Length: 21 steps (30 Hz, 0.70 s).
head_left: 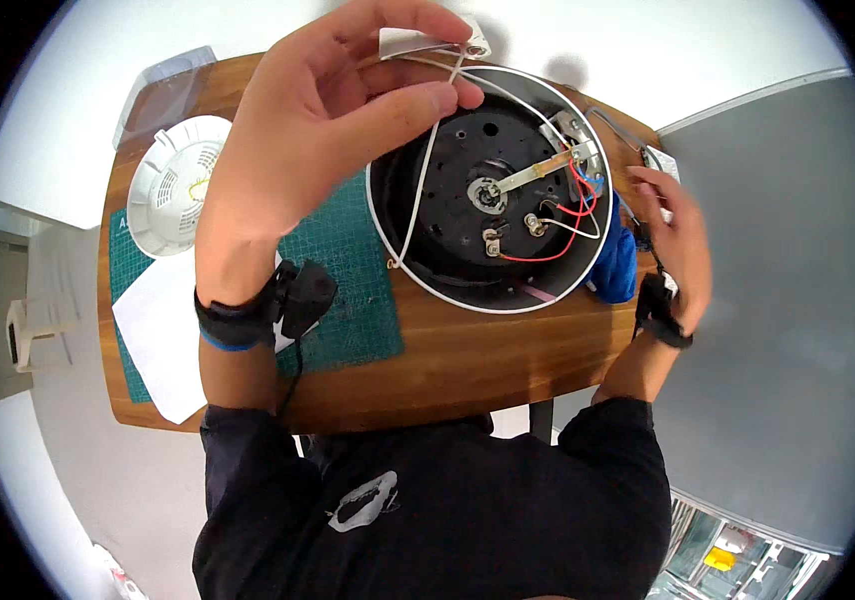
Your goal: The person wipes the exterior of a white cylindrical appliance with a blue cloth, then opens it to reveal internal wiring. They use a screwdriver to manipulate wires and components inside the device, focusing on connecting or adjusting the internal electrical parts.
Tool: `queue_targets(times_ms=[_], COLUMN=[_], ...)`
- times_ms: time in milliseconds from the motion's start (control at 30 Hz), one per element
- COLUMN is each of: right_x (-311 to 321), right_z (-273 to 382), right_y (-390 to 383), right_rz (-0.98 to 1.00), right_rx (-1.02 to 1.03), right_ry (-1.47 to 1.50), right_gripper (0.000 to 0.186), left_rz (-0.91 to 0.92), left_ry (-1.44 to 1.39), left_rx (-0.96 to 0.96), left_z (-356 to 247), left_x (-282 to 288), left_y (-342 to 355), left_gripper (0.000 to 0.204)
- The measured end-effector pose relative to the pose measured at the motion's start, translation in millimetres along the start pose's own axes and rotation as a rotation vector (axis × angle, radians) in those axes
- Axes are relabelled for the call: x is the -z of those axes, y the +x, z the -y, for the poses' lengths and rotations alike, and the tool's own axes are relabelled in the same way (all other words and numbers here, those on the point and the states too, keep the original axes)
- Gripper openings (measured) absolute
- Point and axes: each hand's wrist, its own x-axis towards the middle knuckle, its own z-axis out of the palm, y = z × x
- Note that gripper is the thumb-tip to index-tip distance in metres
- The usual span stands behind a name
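My left hand (298,130) is raised over the far left rim of a round appliance base (428,280) with a white rim and a black inside. Its thumb and fingers close on a white wire (426,165); a small white part (404,42) with a metal end shows by the fingertips. The wire loops down past the near left rim. Inside the base, red wires (538,259) and white wires run to metal terminals (535,224) and a bracket (548,168). My right hand (683,235) hangs right of the base, fingers loosely bent and apart, near a white block (660,160).
To the left, a white slotted plastic cover (163,190) and white paper (163,310) lie on a green cutting mat (348,320). A clear plastic tray (163,90) is at the far left of the wooden table (468,360). Blue cloth (616,265) lies beside the base.
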Motion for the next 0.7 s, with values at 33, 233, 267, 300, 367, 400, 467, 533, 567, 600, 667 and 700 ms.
queue_targets(times_ms=[33,233,267,300,367,400,467,533,567,600,667,700], right_x=[6.3,-11.0,-14.9,-16.5,-33.9,-39.8,-54.3,-64.3,-68.5,-72.2,-72.9,-70.0], right_z=[13.7,89.2,102.9,117.1,130.1,134.5,136.6,133.8,133.4,131.5,130.5,133.6], right_y=[-8.7,-46.8,-45.1,-41.7,-36.9,-35.5,-29.3,-25.2,-27.6,-29.5,-30.2,-31.8], right_rz=[-0.100,-0.063,0.032,0.117,0.242,0.190,0.088,0.010,0.002,-0.005,-0.002,0.018], right_rx=[0.089,0.527,0.651,0.660,0.664,0.687,0.736,0.763,0.714,0.665,0.699,0.707], right_ry=[0.009,0.299,0.234,0.204,0.184,0.162,0.120,0.186,0.256,0.326,0.255,0.211], right_gripper=[0.024,0.031,0.033,0.035,0.037,0.038,0.039,0.042,0.042,0.042,0.043,0.043], left_rz=[0.009,0.075,0.083,0.093,0.099,0.118,0.136,0.163,0.180,0.194,0.212,0.214], left_ry=[0.014,-0.085,-0.089,-0.100,-0.090,-0.103,-0.123,-0.138,-0.148,-0.157,-0.164,-0.160], left_rx=[-0.025,-0.127,-0.165,-0.189,-0.230,-0.248,-0.284,-0.303,-0.314,-0.324,-0.335,-0.328], left_z=[11.0,16.9,20.7,23.1,24.7,26.0,32.2,37.3,40.3,44.1,49.8,51.2], left_x=[6.8,-5.9,-7.2,-8.6,-7.5,-7.8,-10.0,-8.5,-7.4,-6.4,-7.7,-8.9], left_y=[1.0,0.1,1.6,3.2,-0.7,1.6,4.6,8.8,11.4,13.5,16.2,16.4], left_gripper=[0.035,0.036,0.037,0.037,0.038,0.039,0.039,0.040,0.040,0.040,0.040,0.039])
